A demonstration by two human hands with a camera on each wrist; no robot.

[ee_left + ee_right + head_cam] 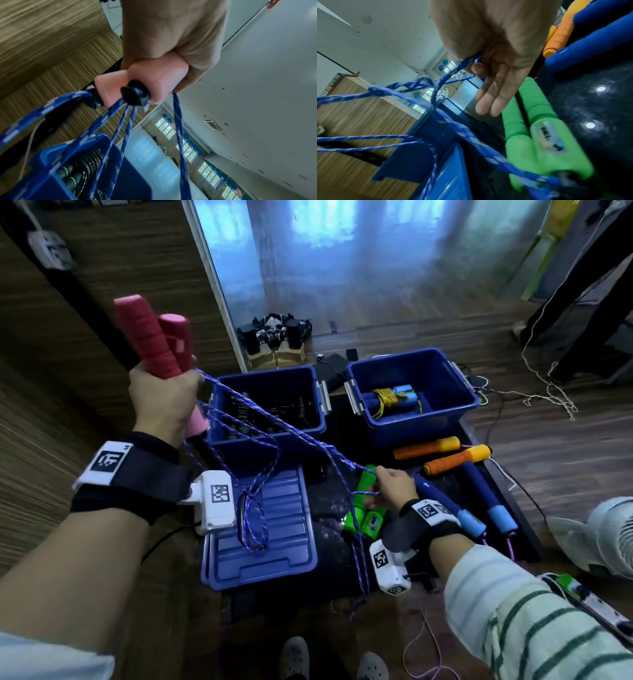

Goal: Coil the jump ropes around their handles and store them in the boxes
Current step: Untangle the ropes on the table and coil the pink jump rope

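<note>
My left hand (164, 395) grips both red jump-rope handles (150, 337) upright, high at the left; their pink ends (137, 81) stick out below my fist (171, 33). A blue-and-white rope (274, 436) runs from them in several strands across to my right hand (394, 484), which pinches it between thumb and forefinger (476, 67), the other fingers straight. Slack rope (253, 522) loops down onto a blue lid (274, 556). Two open blue boxes stand behind: the left one (267, 440) holds black ropes, the right one (459, 402) a coiled blue-handled rope (394, 398).
Green handles (363, 501) (537, 135) lie under my right hand on a dark mat (329, 522). Orange handles (442, 453) and blue handles (479, 501) lie to the right. A fan (603, 532) stands at the right edge; loose cords trail over the wooden floor (555, 440).
</note>
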